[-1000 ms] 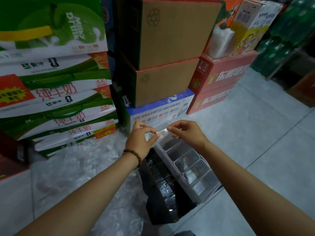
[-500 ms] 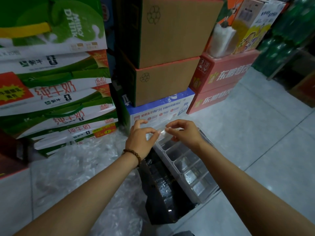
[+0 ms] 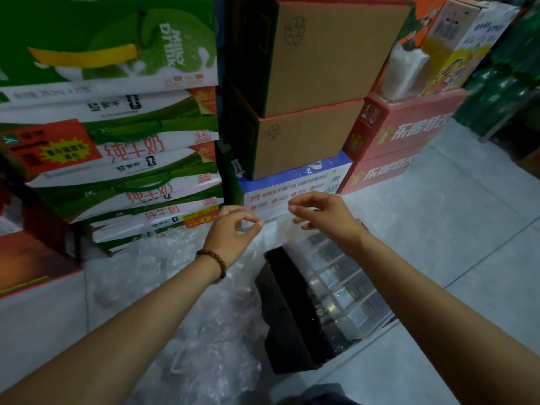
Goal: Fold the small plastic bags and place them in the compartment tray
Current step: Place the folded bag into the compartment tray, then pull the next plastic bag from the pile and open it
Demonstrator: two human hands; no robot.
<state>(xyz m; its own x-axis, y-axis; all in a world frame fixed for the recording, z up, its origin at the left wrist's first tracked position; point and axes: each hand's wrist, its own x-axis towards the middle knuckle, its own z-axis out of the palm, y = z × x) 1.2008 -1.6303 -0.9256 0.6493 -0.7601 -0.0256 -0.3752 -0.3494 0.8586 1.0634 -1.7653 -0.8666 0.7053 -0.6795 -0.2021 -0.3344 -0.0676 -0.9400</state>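
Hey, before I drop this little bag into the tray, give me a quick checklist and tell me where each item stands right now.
1. Left hand pinches the small plastic bag: ok.
2. Right hand has hold of the bag's other end: cannot tell, since the fingers are curled and the clear film is blurred.
3. Bag fully folded: cannot tell.
4. Compartment tray lies open just below the hands: ok.
5. A free compartment to receive the bag: cannot tell because of glare on the clear dividers.
6. Pile of clear plastic lies left of the tray, not over it: ok.
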